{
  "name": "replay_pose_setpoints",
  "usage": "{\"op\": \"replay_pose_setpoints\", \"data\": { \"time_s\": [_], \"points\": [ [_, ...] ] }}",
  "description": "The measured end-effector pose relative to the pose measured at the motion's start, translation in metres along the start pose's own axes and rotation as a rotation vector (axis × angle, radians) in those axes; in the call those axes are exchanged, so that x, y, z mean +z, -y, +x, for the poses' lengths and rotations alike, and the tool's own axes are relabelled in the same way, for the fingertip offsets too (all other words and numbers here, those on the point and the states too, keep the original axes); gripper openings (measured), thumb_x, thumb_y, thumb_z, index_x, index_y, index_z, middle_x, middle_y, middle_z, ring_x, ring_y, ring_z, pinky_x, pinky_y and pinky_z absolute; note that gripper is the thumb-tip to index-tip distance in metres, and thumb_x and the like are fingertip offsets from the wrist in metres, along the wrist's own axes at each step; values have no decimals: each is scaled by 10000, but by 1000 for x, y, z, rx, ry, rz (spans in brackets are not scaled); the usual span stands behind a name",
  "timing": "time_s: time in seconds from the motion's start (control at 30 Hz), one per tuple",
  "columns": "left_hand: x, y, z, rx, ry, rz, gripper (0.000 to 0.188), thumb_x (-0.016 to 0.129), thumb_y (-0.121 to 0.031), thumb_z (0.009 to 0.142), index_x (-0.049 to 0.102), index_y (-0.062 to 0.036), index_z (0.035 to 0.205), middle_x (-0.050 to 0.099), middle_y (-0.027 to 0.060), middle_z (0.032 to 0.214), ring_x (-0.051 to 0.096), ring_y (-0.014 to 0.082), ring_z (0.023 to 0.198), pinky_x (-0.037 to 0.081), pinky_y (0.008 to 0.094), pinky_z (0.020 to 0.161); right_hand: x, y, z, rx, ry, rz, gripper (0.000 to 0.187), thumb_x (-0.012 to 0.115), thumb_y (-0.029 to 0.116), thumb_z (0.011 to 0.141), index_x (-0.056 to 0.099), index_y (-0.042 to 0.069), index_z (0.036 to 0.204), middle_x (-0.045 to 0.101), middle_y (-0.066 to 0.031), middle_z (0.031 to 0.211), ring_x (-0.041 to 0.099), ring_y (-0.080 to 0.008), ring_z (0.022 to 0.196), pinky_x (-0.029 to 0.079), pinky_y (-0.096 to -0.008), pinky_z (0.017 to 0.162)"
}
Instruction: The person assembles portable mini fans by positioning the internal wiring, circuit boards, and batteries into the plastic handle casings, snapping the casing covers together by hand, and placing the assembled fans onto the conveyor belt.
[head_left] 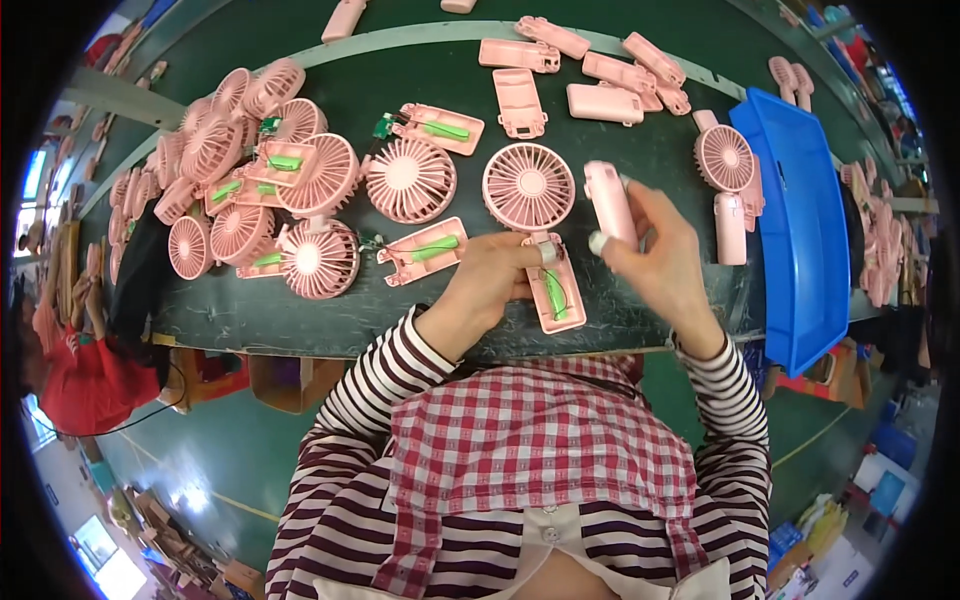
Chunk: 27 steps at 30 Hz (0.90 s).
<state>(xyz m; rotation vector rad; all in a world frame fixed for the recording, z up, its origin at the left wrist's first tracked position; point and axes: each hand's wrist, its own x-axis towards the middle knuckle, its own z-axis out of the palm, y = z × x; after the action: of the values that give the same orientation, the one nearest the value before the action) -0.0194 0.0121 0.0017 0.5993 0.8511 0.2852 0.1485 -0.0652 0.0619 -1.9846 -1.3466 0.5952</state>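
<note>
My left hand [492, 279] is closed around the neck of a pink handheld fan [529, 188], its round caged head pointing away from me. The fan's handle half lies open, showing a green battery [556, 293] and thin wires inside. In my right hand [655, 247], gripped between thumb and fingers, is a pink handle cover [609, 203]. It is held tilted just right of the fan, apart from it. White coverings show on some fingertips. Left of my left hand lies another open handle half [425, 251] with a green battery.
Several pink fans [320, 258] with exposed batteries are heaped at the left. Loose handle covers [605, 103] lie at the back. A closed fan [724, 158] rests at the right beside a blue tray [806, 230]. A person in red [95, 385] sits at the far left.
</note>
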Motion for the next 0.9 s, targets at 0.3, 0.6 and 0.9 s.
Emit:
{"op": "replay_pose_setpoints", "data": {
  "time_s": [0.3, 0.6, 0.9],
  "points": [
    [4, 5, 2, -28, -6, -42, 233, 579, -160, 819, 587, 18, 970, 619, 105, 882, 626, 187, 756, 534, 320, 679, 0, 16, -49, -37, -32, -120, 547, 686, 95, 634, 496, -38, 1129, 493, -81, 792, 496, -143, 636, 413, -252, 536],
    [7, -4, -1, -41, -15, -105, 484, 370, -489, 888, 569, -51, 941, 607, 51, 856, 561, 154, 785, 433, 330, 731, 34, 48, -55, -339, 4, -427, 591, 684, 124, 547, 480, -49, 1073, 480, -134, 822, 538, -278, 700, 464, -348, 549],
    [6, -1, 0, -37, 26, -219, 543, 328, -493, 898, 515, 5, 1007, 578, 100, 967, 564, 190, 845, 457, 365, 780, 50, 32, -44, -331, 28, -507, 576, 673, 128, 555, 479, -84, 1054, 483, -147, 813, 544, -287, 701, 472, -359, 529]
  ]
}}
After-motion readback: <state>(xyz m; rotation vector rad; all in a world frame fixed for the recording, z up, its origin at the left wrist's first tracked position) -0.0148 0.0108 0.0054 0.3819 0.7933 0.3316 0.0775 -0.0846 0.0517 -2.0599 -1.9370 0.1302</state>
